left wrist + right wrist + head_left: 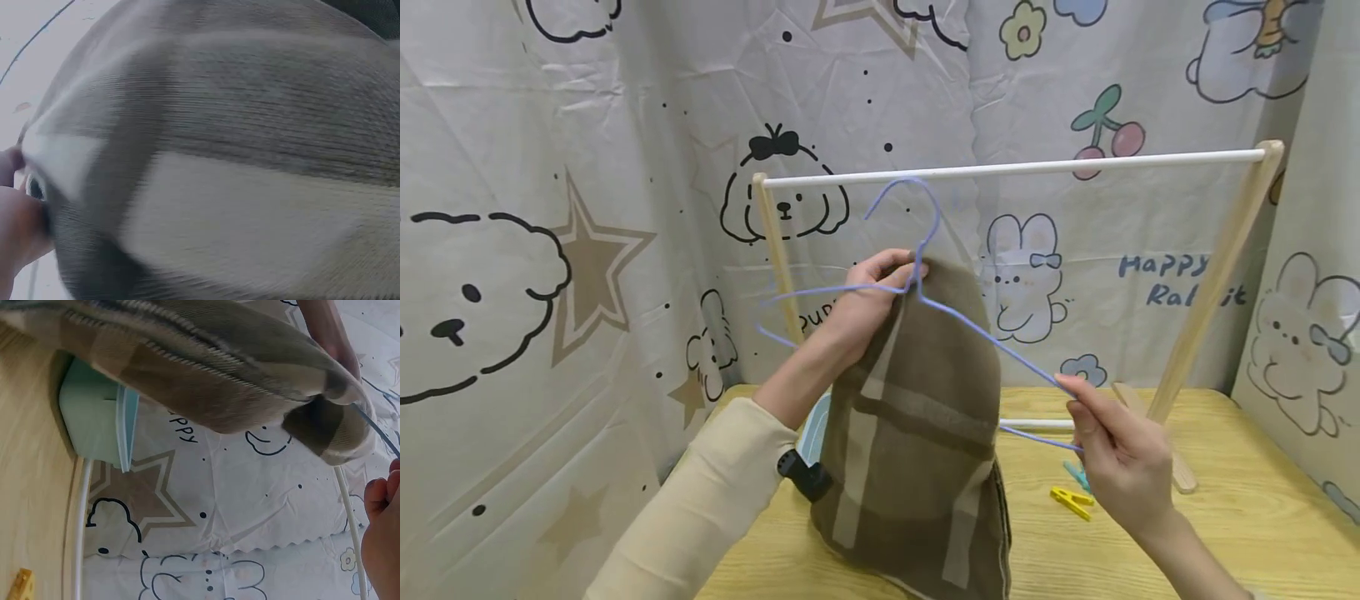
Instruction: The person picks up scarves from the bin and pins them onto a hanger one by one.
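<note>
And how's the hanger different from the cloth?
Colour: the hanger is plain purple-blue, but the cloth is brown with paler stripes.
Shape: the hanger is a thin, open outline with a curved hook; the cloth is a broad sheet.
Pose: the hanger holds its bent shape, while the cloth droops softly.
They share a spot: part of the hanger crosses in front of the cloth.

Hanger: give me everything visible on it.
The hanger is thin and light purple-blue, plastic or coated wire by its look. A hook tops a short neck, opening toward the head view's left; two arms slope down to a lower bar, its middle hidden by the brown checked cloth. It is held hook-up. The right hand pinches one arm; the left hand, gripping the cloth, is at the neck, contact unclear. The hook's top overlaps the white rail; touching can't be told.
</note>
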`<state>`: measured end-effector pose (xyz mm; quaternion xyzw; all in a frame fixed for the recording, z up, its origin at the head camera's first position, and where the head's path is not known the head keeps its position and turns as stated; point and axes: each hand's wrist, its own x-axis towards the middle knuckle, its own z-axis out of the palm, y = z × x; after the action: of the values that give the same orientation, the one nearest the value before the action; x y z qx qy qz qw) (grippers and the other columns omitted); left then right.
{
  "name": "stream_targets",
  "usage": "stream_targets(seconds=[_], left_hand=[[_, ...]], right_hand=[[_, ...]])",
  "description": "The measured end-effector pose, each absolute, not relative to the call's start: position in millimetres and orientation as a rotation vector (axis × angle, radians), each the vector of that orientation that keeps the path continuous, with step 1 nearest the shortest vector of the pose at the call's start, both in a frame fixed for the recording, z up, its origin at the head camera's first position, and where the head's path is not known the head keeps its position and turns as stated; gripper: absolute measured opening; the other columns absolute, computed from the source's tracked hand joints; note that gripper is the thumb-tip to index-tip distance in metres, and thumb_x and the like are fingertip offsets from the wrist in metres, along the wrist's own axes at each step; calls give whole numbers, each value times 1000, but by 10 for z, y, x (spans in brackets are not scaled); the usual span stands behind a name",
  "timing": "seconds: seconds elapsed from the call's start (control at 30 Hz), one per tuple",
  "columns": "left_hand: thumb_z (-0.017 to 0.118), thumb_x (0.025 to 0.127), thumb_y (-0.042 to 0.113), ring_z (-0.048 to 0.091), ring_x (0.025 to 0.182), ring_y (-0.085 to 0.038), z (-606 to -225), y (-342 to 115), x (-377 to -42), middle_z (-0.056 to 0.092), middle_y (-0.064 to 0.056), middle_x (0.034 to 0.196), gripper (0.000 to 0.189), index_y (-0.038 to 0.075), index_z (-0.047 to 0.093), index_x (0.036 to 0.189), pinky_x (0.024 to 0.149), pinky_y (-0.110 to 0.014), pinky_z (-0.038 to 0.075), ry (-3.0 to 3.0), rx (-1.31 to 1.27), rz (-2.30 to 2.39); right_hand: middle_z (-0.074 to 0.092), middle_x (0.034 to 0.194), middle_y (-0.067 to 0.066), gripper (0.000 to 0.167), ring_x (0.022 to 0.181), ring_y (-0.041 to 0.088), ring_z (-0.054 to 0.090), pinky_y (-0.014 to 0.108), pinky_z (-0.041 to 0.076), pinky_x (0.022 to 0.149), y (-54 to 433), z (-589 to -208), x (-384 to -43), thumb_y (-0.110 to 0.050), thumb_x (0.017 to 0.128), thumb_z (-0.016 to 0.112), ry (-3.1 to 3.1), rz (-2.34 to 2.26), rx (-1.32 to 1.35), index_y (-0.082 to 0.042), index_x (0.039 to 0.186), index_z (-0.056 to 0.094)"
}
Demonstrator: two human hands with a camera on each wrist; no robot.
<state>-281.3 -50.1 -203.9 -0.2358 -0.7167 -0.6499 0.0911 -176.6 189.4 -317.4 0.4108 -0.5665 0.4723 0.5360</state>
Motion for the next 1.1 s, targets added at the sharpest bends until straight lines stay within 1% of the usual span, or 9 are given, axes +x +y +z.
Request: stream_targets(seconds=[0.17, 0.3, 0.4, 0.5, 0.53, 0.7, 0.77, 0.9, 1.1], left_hand=[[68, 93, 14, 52, 81, -2, -2062, -386, -2949, 60, 12, 86, 19, 2, 69, 107, 74, -17, 42, -1972, -542, -1995], [67, 93, 15, 53, 77, -4, -1998, -384, -3075, 60, 8, 84, 21, 1, 68, 108, 72, -18, 44, -1861, -460, -1948], [67, 93, 21, 56, 85, -10, -2002, -432, -3176, 65, 0, 94, 22, 3, 68, 107, 79, -23, 46, -2069, -460, -1661], [64, 94, 21, 59, 96, -20, -2098, -512, -3272, 67, -9, 104, 23, 2, 69, 107, 87, -31, 47, -2356, -549, -1195], [63, 94, 21, 59, 94, -22, -2147, -543, -3296, 67, -10, 101, 22, 3, 70, 103, 87, -33, 48, -2446, -570, -1045], [65, 91, 21, 53, 74, -18, -2415, -676, -3314, 61, -3, 78, 16, 7, 68, 85, 67, -29, 44, -2895, -690, -562], [66, 92, 25, 53, 75, -16, -2477, -695, -3259, 62, -1, 83, 16, 9, 69, 90, 67, -28, 43, -3041, -730, -403], [63, 96, 28, 58, 92, -15, -2494, -683, -3091, 66, -2, 106, 22, 11, 68, 110, 82, -32, 49, -3157, -844, -304], [62, 99, 31, 63, 101, -10, -2570, -605, -2772, 66, 3, 112, 21, 16, 70, 112, 92, -27, 50, -2958, -1366, -477]], right_hand=[[66, 77, 3, 23, 48, 3, 43, 10, 32, 44, 1869, -3291, -1758, -1, 96, 62, -1351, 1125, 1024, 18, 108, 67], [60, 67, 3, 23, 47, 3, 43, 9, 33, 43, 1878, -3371, -1731, 1, 96, 60, -1381, 1180, 1031, 20, 109, 65], [51, 59, 3, 23, 47, 4, 43, 8, 33, 41, 1890, -3415, -1701, 4, 96, 58, -1383, 1237, 1052, 22, 110, 63], [51, 60, 4, 21, 46, 4, 42, 9, 32, 40, 1893, -3438, -1677, 9, 95, 57, -1347, 1272, 1060, 24, 108, 62], [51, 61, 4, 20, 46, 4, 42, 9, 32, 40, 1893, -3444, -1670, 9, 95, 57, -1341, 1271, 1042, 24, 107, 62], [52, 60, 4, 18, 44, 4, 40, 11, 29, 38, 1881, -3483, -1656, 14, 92, 57, -1294, 1320, 994, 26, 105, 62], [52, 60, 3, 18, 44, 3, 40, 11, 28, 37, 1881, -3498, -1662, 14, 92, 58, -1291, 1316, 969, 26, 104, 62], [49, 58, 4, 17, 43, 2, 39, 10, 28, 37, 1883, -3527, -1689, 13, 92, 59, -1303, 1294, 932, 25, 103, 63], [46, 56, 4, 18, 42, 2, 38, 9, 28, 37, 1871, -3559, -1721, 11, 92, 60, -1304, 1288, 921, 25, 102, 63]])
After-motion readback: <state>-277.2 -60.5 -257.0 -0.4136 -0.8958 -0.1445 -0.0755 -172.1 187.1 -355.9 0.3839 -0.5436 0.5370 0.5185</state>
